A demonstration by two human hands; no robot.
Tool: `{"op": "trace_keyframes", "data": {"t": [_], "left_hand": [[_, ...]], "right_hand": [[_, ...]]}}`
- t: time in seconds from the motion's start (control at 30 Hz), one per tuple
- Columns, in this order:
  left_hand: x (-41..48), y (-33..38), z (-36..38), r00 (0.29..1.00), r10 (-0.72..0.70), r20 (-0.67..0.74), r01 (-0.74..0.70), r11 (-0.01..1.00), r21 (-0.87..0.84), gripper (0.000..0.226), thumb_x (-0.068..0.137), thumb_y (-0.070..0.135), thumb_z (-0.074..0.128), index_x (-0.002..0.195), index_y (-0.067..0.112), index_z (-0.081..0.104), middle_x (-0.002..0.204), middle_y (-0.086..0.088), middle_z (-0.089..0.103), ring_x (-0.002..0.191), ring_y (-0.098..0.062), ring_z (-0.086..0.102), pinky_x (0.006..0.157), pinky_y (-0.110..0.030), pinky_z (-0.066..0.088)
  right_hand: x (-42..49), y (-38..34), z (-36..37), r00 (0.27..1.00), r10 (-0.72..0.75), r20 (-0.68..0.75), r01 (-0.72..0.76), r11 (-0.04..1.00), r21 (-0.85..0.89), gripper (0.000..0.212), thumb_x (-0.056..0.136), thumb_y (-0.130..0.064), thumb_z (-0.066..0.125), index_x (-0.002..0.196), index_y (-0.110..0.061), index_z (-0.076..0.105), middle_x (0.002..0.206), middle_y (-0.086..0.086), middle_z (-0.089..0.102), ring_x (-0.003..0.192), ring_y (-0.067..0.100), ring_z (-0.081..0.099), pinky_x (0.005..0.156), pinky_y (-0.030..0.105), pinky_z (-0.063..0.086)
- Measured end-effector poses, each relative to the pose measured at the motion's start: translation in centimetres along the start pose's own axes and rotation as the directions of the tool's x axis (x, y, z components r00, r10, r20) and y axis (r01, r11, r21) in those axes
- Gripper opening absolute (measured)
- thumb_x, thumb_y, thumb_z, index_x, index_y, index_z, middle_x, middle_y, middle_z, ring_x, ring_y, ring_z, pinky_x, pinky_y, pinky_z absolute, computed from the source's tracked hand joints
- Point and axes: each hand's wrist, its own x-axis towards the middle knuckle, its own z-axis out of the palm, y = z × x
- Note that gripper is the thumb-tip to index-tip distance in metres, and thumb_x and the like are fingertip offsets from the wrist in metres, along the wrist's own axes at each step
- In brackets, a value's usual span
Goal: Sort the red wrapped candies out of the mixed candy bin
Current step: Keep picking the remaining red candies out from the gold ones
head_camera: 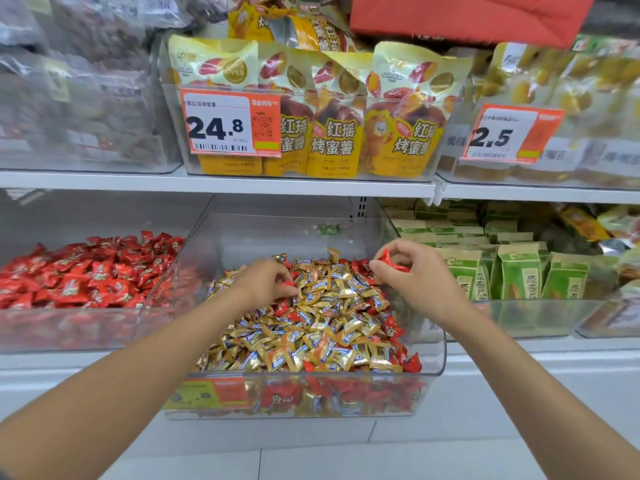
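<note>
A clear plastic bin (440, 358) in the middle of the lower shelf holds a heap of gold wrapped candies (311, 327) mixed with red wrapped candies (394, 329). My left hand (265, 282) is down on the heap near its back and pinches a red candy (288, 285) at the fingertips. My right hand (415, 275) hovers above the bin's back right corner and grips red candies (389, 259) between thumb and fingers. To the left stands a bin full of red wrapped candies (86, 275).
Green snack packs (519, 275) fill the bin on the right. A white shelf (221, 183) above carries yellow sweet-potato bags (332, 133) in a clear bin with a 24.8 price tag (230, 123). A red cloth (467, 15) hangs at top right.
</note>
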Motion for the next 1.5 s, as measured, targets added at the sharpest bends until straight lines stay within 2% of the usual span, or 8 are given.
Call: {"op": "trace_keyframes", "data": {"t": [0.17, 0.4, 0.67, 0.8, 1.1, 1.2, 1.33, 1.5], "left_hand": [[-0.8, -0.2, -1.2, 0.999, 0.053, 0.007, -0.047, 0.944, -0.326, 0.018, 0.094, 0.008, 0.054, 0.105, 0.021, 0.06, 0.106, -0.007, 0.061, 0.075, -0.02, 0.057, 0.068, -0.029, 0.046], [-1.3, -1.2, 0.4, 0.979, 0.005, 0.203, -0.05, 0.975, 0.217, 0.029, 0.084, 0.047, 0.065, 0.103, 0.026, 0.056, 0.098, 0.002, 0.045, 0.096, -0.018, 0.041, 0.08, -0.033, 0.037], [-1.5, -0.6, -0.5, 0.996, 0.069, -0.051, -0.084, 0.905, -0.417, 0.036, 0.082, 0.037, 0.07, 0.071, 0.012, 0.047, 0.056, 0.003, 0.04, 0.046, -0.01, 0.034, 0.048, -0.024, 0.028], [-1.4, -0.2, -0.1, 0.982, 0.151, 0.117, -0.113, 0.951, -0.287, 0.002, 0.095, 0.022, 0.055, 0.095, 0.022, 0.056, 0.074, 0.002, 0.058, 0.063, -0.013, 0.048, 0.058, -0.027, 0.04], [-1.1, 0.0, 0.7, 0.955, 0.045, 0.294, -0.055, 0.998, 0.024, 0.045, 0.081, 0.044, 0.07, 0.122, 0.026, 0.059, 0.134, 0.006, 0.05, 0.123, -0.018, 0.048, 0.099, -0.033, 0.041], [-0.7, -0.1, 0.8, 0.958, 0.037, 0.284, -0.074, 0.99, 0.12, 0.035, 0.082, 0.042, 0.07, 0.11, 0.023, 0.064, 0.105, 0.006, 0.059, 0.096, -0.017, 0.053, 0.081, -0.031, 0.046], [-0.8, -0.3, 0.6, 0.997, 0.042, 0.064, -0.021, 0.955, -0.295, 0.03, 0.088, 0.028, 0.066, 0.066, 0.016, 0.05, 0.063, 0.003, 0.041, 0.061, -0.016, 0.039, 0.054, -0.027, 0.028], [-0.6, -1.1, -0.9, 0.988, -0.149, -0.034, 0.105, 0.829, -0.55, 0.022, 0.095, 0.022, 0.057, 0.094, 0.002, 0.068, 0.064, -0.001, 0.059, 0.047, -0.007, 0.039, 0.044, -0.016, 0.03]], "right_hand": [[0.1, 0.0, 0.1, 1.0, 0.007, 0.008, -0.007, 1.0, -0.011, 0.008, 0.088, -0.029, 0.067, 0.083, -0.022, 0.064, 0.07, -0.005, 0.071, 0.071, 0.017, 0.068, 0.073, 0.041, 0.056], [-0.1, 0.0, 0.1, 1.0, 0.007, 0.012, -0.007, 0.999, -0.037, 0.009, 0.087, -0.03, 0.067, 0.083, -0.023, 0.064, 0.071, -0.005, 0.071, 0.07, 0.018, 0.067, 0.072, 0.042, 0.057], [-0.2, 0.3, 0.1, 1.0, -0.017, 0.018, 0.018, 0.999, -0.042, 0.009, 0.088, -0.029, 0.066, 0.084, -0.021, 0.064, 0.071, -0.001, 0.071, 0.07, 0.022, 0.066, 0.071, 0.041, 0.055], [0.0, 0.3, 0.1, 0.999, -0.026, 0.019, 0.027, 0.998, -0.058, 0.01, 0.088, -0.03, 0.065, 0.083, -0.021, 0.064, 0.07, 0.0, 0.071, 0.069, 0.022, 0.066, 0.069, 0.04, 0.054], [0.0, 0.5, 0.2, 1.0, -0.026, 0.016, 0.027, 0.997, -0.07, 0.01, 0.088, -0.031, 0.066, 0.083, -0.022, 0.064, 0.071, -0.001, 0.07, 0.069, 0.022, 0.066, 0.07, 0.043, 0.056], [0.0, 0.4, 0.2, 1.0, -0.015, 0.015, 0.016, 0.998, -0.059, 0.01, 0.088, -0.031, 0.066, 0.084, -0.022, 0.064, 0.071, -0.002, 0.07, 0.07, 0.02, 0.067, 0.071, 0.044, 0.057], [0.0, 0.5, 0.2, 1.0, -0.024, 0.016, 0.025, 0.997, -0.068, 0.01, 0.088, -0.031, 0.066, 0.084, -0.022, 0.064, 0.072, -0.002, 0.07, 0.07, 0.02, 0.066, 0.071, 0.043, 0.056], [0.1, 0.5, 0.2, 1.0, -0.022, 0.016, 0.024, 0.997, -0.074, 0.011, 0.088, -0.031, 0.066, 0.083, -0.022, 0.064, 0.071, -0.002, 0.07, 0.07, 0.019, 0.066, 0.07, 0.041, 0.056]]}}
